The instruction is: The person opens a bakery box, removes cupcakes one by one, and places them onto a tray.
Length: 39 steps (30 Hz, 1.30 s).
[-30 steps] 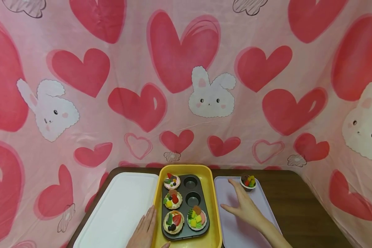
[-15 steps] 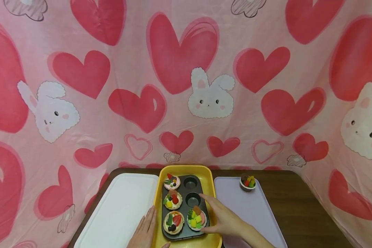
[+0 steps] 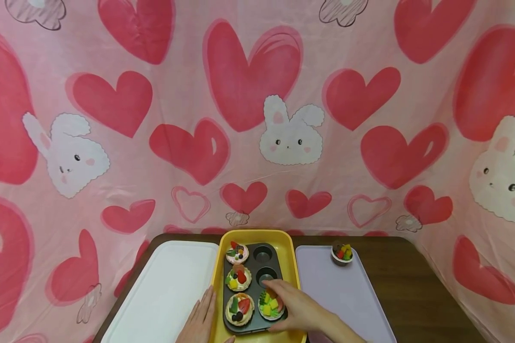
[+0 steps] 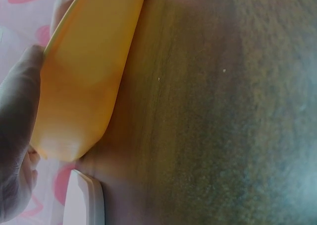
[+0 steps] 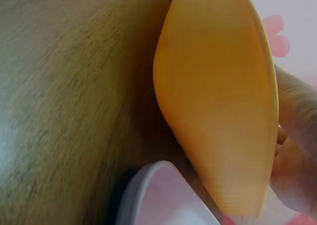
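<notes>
My left hand [image 3: 199, 317] rests with straight fingers along the left rim of a yellow tray [image 3: 299, 281]. Inside that tray lies a dark muffin tin [image 3: 257, 259]. Over its near right cup, my right hand [image 3: 298, 305] straddles a toy cupcake [image 3: 268, 309] topped with green and yellow pieces, index finger beyond it and thumb on the near side. Part of this cupcake is covered by the hand. Three toy fruit tarts, the nearest with a strawberry slice [image 3: 240, 309], fill the left column. Both wrist views show the tray's outer wall [image 4: 84, 76] with a hand behind it.
To the left lies a white tray [image 3: 167, 290]. A lilac tray [image 3: 334, 290] sits to the right, bearing another fruit-topped cupcake [image 3: 341, 255] at its far end. Brown wooden table [image 3: 407, 286] shows beyond it, against a pink heart-patterned cloth [image 3: 279, 190].
My right hand has swung left from above the lilac tray to the muffin tin and closed in around the near right cupcake. The left hand has stayed put.
</notes>
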Each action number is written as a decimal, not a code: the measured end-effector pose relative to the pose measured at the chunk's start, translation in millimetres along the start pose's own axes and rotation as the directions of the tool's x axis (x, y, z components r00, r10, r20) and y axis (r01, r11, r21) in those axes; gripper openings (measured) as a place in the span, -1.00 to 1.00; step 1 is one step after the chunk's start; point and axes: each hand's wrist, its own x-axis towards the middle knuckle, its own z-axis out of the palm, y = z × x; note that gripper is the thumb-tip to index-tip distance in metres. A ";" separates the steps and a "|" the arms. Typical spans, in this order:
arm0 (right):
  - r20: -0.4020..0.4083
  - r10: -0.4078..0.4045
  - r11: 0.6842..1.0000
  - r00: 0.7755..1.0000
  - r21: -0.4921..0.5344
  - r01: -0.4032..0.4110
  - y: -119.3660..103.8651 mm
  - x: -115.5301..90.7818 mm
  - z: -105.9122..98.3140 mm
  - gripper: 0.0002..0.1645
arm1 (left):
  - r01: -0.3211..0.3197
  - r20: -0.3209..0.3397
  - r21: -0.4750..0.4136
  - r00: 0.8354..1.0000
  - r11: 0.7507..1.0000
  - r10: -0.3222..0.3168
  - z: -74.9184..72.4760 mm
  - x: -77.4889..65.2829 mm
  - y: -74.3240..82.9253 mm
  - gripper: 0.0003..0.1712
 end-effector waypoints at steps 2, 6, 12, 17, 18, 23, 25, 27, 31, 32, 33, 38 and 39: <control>-0.009 -0.003 1.000 1.000 -0.001 0.003 -0.1 1.7 0.6 0.16 | -0.003 -0.005 0.002 1.000 1.000 0.003 0.1 0.3 -0.3 0.47; -0.062 -0.030 0.999 0.998 -0.024 0.028 -0.3 3.9 4.1 0.16 | -0.010 -0.013 -0.008 1.000 1.000 0.010 0.6 0.9 -0.7 0.46; -0.118 0.024 0.987 0.993 -0.153 -0.042 0.1 5.6 15.3 0.11 | -0.007 0.000 -0.033 1.000 0.999 0.007 0.3 0.5 0.1 0.47; -0.166 0.065 0.980 0.984 -0.173 -0.094 0.2 6.6 21.6 0.13 | 0.002 -0.004 -0.028 1.000 1.000 -0.002 -0.1 -0.1 -0.3 0.48; -0.179 0.067 0.980 0.982 -0.174 -0.099 0.0 6.6 22.4 0.15 | 0.000 -0.008 -0.026 1.000 1.000 0.000 0.0 -0.2 -0.3 0.48; -0.222 0.111 0.973 0.969 -0.172 -0.151 -2.1 6.4 25.5 0.21 | -0.012 -0.011 -0.028 1.000 1.000 0.012 -0.1 0.0 0.0 0.45; -0.237 0.125 0.967 0.963 -0.187 -0.172 -3.0 6.5 25.9 0.11 | -0.013 -0.013 -0.031 1.000 0.999 0.013 0.2 0.4 0.2 0.44; -0.259 0.123 0.960 0.958 -0.213 -0.181 -3.7 6.5 26.3 -0.04 | -0.015 -0.020 -0.032 1.000 0.999 0.014 0.6 0.5 0.3 0.44; -0.290 0.103 0.955 0.952 -0.240 -0.176 -4.7 6.5 27.0 -0.25 | -0.016 -0.028 -0.031 0.999 0.999 0.015 2.4 1.1 -0.2 0.44; -0.293 0.101 0.954 0.951 -0.243 -0.176 -4.7 6.3 27.2 -0.27 | -0.016 -0.029 -0.032 0.999 0.999 0.016 2.8 1.1 -0.6 0.44; -0.295 0.099 0.955 0.950 -0.239 -0.174 -4.6 6.0 27.4 -0.28 | -0.016 -0.028 -0.034 0.999 0.999 0.015 3.2 1.1 -0.9 0.44; -0.292 0.092 0.963 0.952 -0.218 -0.160 -5.5 4.3 28.2 -0.30 | -0.013 -0.028 -0.040 1.000 0.999 0.011 2.8 0.1 -2.5 0.44; -0.289 0.099 0.967 0.952 -0.199 -0.161 -5.5 4.2 28.0 -0.30 | -0.012 -0.032 -0.036 0.999 0.999 0.011 2.6 0.1 -2.7 0.44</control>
